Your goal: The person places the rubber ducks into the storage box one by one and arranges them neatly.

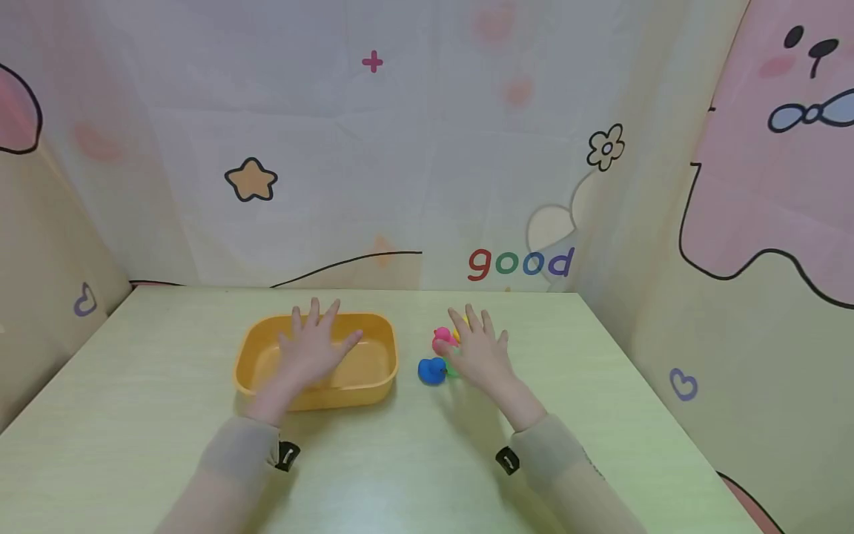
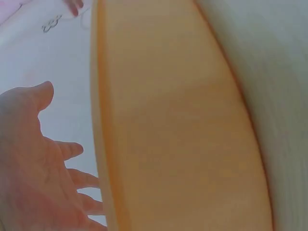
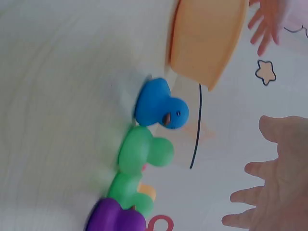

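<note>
My left hand (image 1: 310, 352) is held with fingers spread over the yellow tub (image 1: 315, 400), holding nothing. From the left wrist view, the tub's side wall (image 2: 168, 120) fills the middle, with the fingers showing beyond its rim. Fingers spread, my right hand (image 1: 482, 356) hovers above a group of toy ducks and hides part of them. A blue duck (image 1: 432, 372) and a pink duck (image 1: 442, 337) show left of it. In the right wrist view, two green ducks (image 3: 136, 151) and a purple duck (image 3: 113, 216) line up beyond the blue one.
A pale table (image 1: 373, 475) carries the tub and ducks, the tub standing left of the ducks. Behind it hangs a printed cloth (image 1: 400, 185) with a star and the word "good". More printed cloth (image 1: 734, 356) borders the table at the right.
</note>
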A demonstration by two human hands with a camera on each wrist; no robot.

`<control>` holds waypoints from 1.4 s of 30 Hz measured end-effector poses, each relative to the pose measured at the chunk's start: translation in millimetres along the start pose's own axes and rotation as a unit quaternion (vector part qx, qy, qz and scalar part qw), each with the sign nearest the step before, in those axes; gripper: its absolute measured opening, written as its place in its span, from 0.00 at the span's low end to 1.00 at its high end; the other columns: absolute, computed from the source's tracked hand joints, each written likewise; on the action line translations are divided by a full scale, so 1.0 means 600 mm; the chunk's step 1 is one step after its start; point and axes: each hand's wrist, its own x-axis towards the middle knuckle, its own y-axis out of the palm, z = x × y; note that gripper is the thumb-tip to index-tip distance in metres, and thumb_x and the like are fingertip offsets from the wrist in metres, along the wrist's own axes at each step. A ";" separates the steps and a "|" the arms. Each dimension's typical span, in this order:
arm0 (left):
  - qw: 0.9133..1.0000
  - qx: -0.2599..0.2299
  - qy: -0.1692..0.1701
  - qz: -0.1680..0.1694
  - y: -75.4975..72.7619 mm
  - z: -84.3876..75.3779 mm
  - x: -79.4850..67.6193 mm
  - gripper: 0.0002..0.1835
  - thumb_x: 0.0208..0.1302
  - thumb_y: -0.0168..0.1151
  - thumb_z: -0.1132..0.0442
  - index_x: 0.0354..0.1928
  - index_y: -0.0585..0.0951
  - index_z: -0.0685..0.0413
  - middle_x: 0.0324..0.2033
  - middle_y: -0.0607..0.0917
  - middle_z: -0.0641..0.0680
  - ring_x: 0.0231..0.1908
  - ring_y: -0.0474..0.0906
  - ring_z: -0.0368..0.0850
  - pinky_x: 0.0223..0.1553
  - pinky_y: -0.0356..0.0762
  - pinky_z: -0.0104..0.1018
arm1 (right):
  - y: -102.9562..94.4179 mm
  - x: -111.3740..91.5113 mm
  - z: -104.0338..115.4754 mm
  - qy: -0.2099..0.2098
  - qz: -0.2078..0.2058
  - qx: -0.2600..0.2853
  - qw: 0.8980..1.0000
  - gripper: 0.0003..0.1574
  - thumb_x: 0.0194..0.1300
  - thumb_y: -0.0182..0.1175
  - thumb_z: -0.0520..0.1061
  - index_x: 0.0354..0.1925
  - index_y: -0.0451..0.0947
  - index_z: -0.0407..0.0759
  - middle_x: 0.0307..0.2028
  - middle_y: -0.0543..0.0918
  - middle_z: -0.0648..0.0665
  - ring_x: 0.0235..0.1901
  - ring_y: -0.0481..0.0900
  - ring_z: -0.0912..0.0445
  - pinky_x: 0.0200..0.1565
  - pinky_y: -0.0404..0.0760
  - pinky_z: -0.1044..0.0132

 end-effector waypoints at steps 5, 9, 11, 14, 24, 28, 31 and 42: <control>0.998 -0.057 -0.008 -0.012 -0.032 0.022 0.001 0.44 0.72 0.45 0.37 0.77 0.47 0.57 0.74 0.44 0.72 0.71 0.37 0.78 0.62 0.45 0.81 | -0.019 0.004 -0.027 0.000 -0.018 0.034 0.999 0.44 0.71 0.52 0.61 0.76 0.52 0.46 0.75 0.52 0.34 0.74 0.47 0.33 0.65 0.51 0.24; 0.993 -0.115 -0.009 -0.031 -0.053 0.043 0.002 0.42 0.74 0.48 0.45 0.75 0.49 0.66 0.72 0.51 0.74 0.71 0.46 0.75 0.68 0.52 0.71 | -0.031 0.008 -0.052 -0.006 -0.036 0.068 0.997 0.44 0.72 0.52 0.58 0.75 0.52 0.39 0.74 0.54 0.31 0.72 0.52 0.33 0.66 0.59 0.30; 0.989 -0.139 -0.015 -0.040 -0.061 0.056 0.001 0.40 0.74 0.50 0.49 0.74 0.50 0.69 0.71 0.54 0.75 0.70 0.49 0.74 0.69 0.53 0.66 | -0.036 0.009 -0.066 -0.005 -0.044 0.095 0.995 0.43 0.73 0.52 0.57 0.75 0.52 0.37 0.73 0.56 0.31 0.72 0.54 0.35 0.68 0.60 0.34; 0.986 -0.155 -0.036 -0.050 -0.070 0.075 0.000 0.38 0.73 0.51 0.53 0.73 0.51 0.70 0.69 0.58 0.76 0.69 0.53 0.73 0.69 0.56 0.65 | -0.042 0.009 -0.084 0.005 -0.052 0.138 0.989 0.42 0.74 0.51 0.56 0.74 0.52 0.35 0.73 0.58 0.31 0.72 0.55 0.36 0.71 0.57 0.39; 0.949 -0.279 -0.131 -0.064 -0.076 0.124 -0.005 0.35 0.73 0.51 0.56 0.74 0.54 0.65 0.70 0.60 0.71 0.70 0.55 0.68 0.70 0.59 0.58 | -0.040 0.006 -0.132 0.055 -0.104 0.239 0.964 0.34 0.74 0.51 0.51 0.67 0.62 0.30 0.65 0.69 0.29 0.63 0.68 0.35 0.64 0.70 0.43; 0.922 -0.333 -0.180 -0.086 -0.077 0.137 -0.009 0.34 0.72 0.51 0.58 0.75 0.55 0.62 0.72 0.59 0.68 0.70 0.56 0.66 0.70 0.61 0.56 | -0.034 0.007 -0.148 0.077 -0.111 0.274 0.952 0.31 0.75 0.51 0.51 0.65 0.64 0.30 0.60 0.73 0.29 0.60 0.71 0.37 0.62 0.72 0.45; 0.900 -0.371 -0.209 -0.091 -0.074 0.153 -0.010 0.34 0.72 0.51 0.59 0.76 0.53 0.60 0.73 0.57 0.67 0.71 0.56 0.65 0.71 0.61 0.54 | -0.027 0.007 -0.160 0.089 -0.109 0.295 0.945 0.30 0.75 0.50 0.51 0.64 0.65 0.30 0.59 0.74 0.29 0.59 0.72 0.38 0.62 0.72 0.46; 0.880 -0.417 -0.221 -0.053 -0.057 0.202 -0.011 0.35 0.72 0.50 0.60 0.75 0.51 0.64 0.73 0.57 0.68 0.66 0.63 0.57 0.68 0.66 0.46 | -0.003 0.001 -0.184 0.134 -0.096 0.346 0.924 0.29 0.76 0.49 0.52 0.64 0.67 0.31 0.55 0.75 0.31 0.51 0.78 0.42 0.43 0.77 0.70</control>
